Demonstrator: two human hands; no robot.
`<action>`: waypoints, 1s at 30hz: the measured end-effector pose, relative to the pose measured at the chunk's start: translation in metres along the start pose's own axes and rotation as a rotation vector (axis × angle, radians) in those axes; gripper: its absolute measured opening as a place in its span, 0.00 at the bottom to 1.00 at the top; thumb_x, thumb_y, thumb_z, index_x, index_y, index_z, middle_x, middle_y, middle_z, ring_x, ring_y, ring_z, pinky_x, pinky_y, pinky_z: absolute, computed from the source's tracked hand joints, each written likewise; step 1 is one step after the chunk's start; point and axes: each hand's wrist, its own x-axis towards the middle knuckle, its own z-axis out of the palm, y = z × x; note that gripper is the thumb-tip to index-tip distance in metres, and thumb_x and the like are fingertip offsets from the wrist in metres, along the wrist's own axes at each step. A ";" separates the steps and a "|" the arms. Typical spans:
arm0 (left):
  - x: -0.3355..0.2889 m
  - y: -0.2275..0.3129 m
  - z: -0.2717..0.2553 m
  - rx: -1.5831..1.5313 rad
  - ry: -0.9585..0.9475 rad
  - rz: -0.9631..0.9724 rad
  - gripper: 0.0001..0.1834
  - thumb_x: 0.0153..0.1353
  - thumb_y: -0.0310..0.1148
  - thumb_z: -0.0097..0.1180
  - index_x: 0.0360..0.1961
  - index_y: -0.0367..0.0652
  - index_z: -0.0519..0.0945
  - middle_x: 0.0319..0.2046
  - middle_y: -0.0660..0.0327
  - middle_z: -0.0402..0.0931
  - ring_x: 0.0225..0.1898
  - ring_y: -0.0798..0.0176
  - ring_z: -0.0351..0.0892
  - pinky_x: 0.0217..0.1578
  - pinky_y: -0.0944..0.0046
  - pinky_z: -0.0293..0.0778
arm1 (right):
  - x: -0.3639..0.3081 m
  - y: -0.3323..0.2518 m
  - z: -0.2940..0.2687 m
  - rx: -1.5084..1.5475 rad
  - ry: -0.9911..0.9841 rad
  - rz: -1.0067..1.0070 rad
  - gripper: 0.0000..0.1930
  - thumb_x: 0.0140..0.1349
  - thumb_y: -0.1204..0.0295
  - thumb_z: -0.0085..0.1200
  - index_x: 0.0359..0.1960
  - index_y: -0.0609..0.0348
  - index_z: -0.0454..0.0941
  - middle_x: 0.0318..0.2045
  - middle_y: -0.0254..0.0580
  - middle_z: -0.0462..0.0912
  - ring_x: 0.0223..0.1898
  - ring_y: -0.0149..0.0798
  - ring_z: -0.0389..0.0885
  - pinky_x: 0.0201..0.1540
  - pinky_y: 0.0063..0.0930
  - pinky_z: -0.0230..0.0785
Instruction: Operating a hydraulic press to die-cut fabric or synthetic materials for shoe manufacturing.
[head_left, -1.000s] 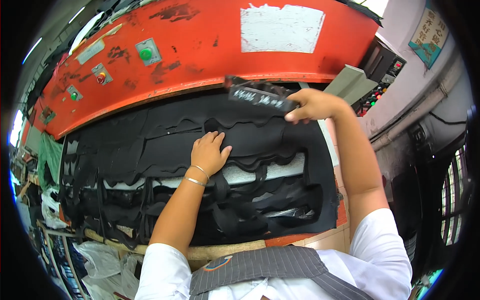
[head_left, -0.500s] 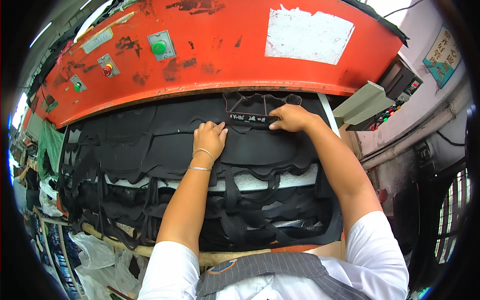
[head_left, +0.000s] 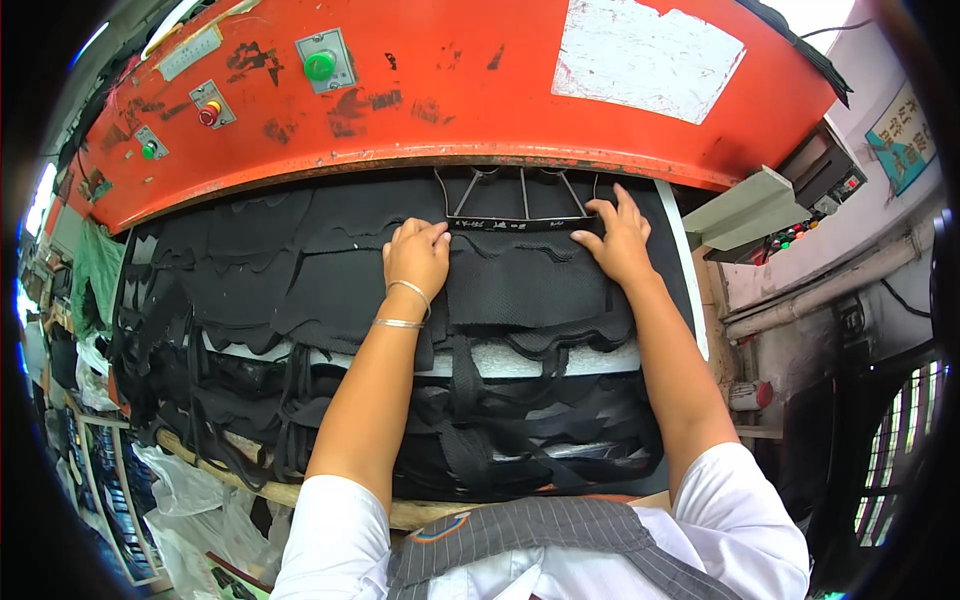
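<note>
A dark metal cutting die (head_left: 525, 220) with thin walls and cross struts lies on black fabric sheeting (head_left: 530, 285), its far part running under the red machine beam. My left hand (head_left: 416, 258) rests on the fabric at the die's near left corner. Its fingers are stretched forward and the fingertips meet the corner. Bracelets circle that wrist. My right hand (head_left: 622, 238) is spread at the die's right end, thumb apart from the fingers, one finger against the corner. Wavy cut outlines run through the fabric around the die.
The red beam (head_left: 430, 110) spans the far side, with a green button (head_left: 320, 66) and a red knob (head_left: 209, 113). Loose black fabric strips (head_left: 460, 390) hang along the near edge. A control box (head_left: 815, 185) stands at right; plastic bags (head_left: 205, 505) lie lower left.
My right hand has let go of the die's near wall and spread at its right end. The die has shifted away toward the beam and sits straighter. My left hand stays close to its left corner.
</note>
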 end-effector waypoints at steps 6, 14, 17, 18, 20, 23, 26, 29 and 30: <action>-0.001 0.005 0.009 0.198 -0.099 -0.012 0.13 0.58 0.38 0.57 0.43 0.50 0.85 0.37 0.64 0.75 0.45 0.58 0.71 0.46 0.57 0.64 | 0.001 0.019 0.004 0.233 -0.226 0.052 0.14 0.52 0.66 0.63 0.36 0.55 0.73 0.36 0.41 0.80 0.45 0.48 0.77 0.60 0.54 0.56; 0.003 0.001 0.006 0.213 -0.114 0.043 0.13 0.58 0.39 0.57 0.43 0.50 0.85 0.36 0.65 0.74 0.44 0.58 0.70 0.44 0.57 0.63 | 0.004 0.020 0.007 0.252 -0.126 0.020 0.11 0.53 0.68 0.62 0.34 0.55 0.73 0.28 0.42 0.80 0.36 0.51 0.80 0.60 0.52 0.60; 0.013 0.010 0.004 0.222 -0.214 -0.004 0.16 0.58 0.41 0.57 0.47 0.53 0.83 0.40 0.65 0.74 0.47 0.58 0.70 0.49 0.58 0.63 | 0.013 0.025 0.004 0.260 -0.127 0.023 0.11 0.52 0.69 0.62 0.33 0.55 0.72 0.27 0.43 0.80 0.36 0.53 0.79 0.60 0.54 0.60; 0.017 0.003 0.001 0.224 -0.211 -0.010 0.16 0.58 0.41 0.57 0.47 0.53 0.83 0.40 0.65 0.74 0.47 0.58 0.70 0.49 0.58 0.63 | 0.019 0.022 0.002 0.267 -0.208 0.057 0.12 0.52 0.69 0.62 0.35 0.55 0.73 0.30 0.44 0.81 0.38 0.53 0.79 0.60 0.52 0.61; 0.025 -0.011 -0.004 0.114 -0.260 0.010 0.23 0.57 0.40 0.59 0.54 0.51 0.78 0.47 0.60 0.73 0.52 0.55 0.69 0.54 0.58 0.62 | 0.029 0.016 -0.002 0.277 -0.288 0.081 0.13 0.52 0.69 0.63 0.38 0.55 0.75 0.32 0.45 0.81 0.40 0.54 0.79 0.60 0.50 0.62; 0.054 -0.062 -0.047 -0.075 0.091 0.125 0.30 0.56 0.37 0.60 0.61 0.46 0.71 0.54 0.53 0.70 0.57 0.51 0.67 0.59 0.56 0.60 | 0.044 -0.009 -0.030 0.278 0.019 0.085 0.24 0.52 0.67 0.64 0.51 0.58 0.75 0.44 0.49 0.80 0.49 0.50 0.76 0.55 0.40 0.67; 0.095 -0.113 -0.112 -0.109 0.304 -0.129 0.33 0.57 0.33 0.59 0.64 0.38 0.65 0.57 0.48 0.67 0.59 0.50 0.66 0.61 0.56 0.59 | 0.057 -0.044 -0.053 0.399 -0.021 0.179 0.24 0.52 0.65 0.65 0.50 0.60 0.75 0.41 0.50 0.81 0.44 0.49 0.79 0.47 0.38 0.71; 0.150 -0.235 -0.188 -0.043 0.506 -0.242 0.38 0.59 0.35 0.58 0.67 0.32 0.57 0.66 0.43 0.56 0.69 0.49 0.54 0.66 0.60 0.52 | 0.090 -0.133 -0.026 0.425 -0.222 0.016 0.27 0.55 0.57 0.62 0.54 0.56 0.74 0.49 0.47 0.79 0.50 0.49 0.78 0.53 0.38 0.70; 0.168 -0.249 -0.192 -0.065 0.517 -0.319 0.38 0.59 0.37 0.57 0.66 0.29 0.57 0.68 0.40 0.51 0.70 0.46 0.48 0.68 0.58 0.48 | 0.106 -0.158 -0.025 0.444 -0.300 -0.033 0.28 0.56 0.54 0.61 0.55 0.55 0.73 0.52 0.47 0.78 0.52 0.48 0.77 0.55 0.38 0.69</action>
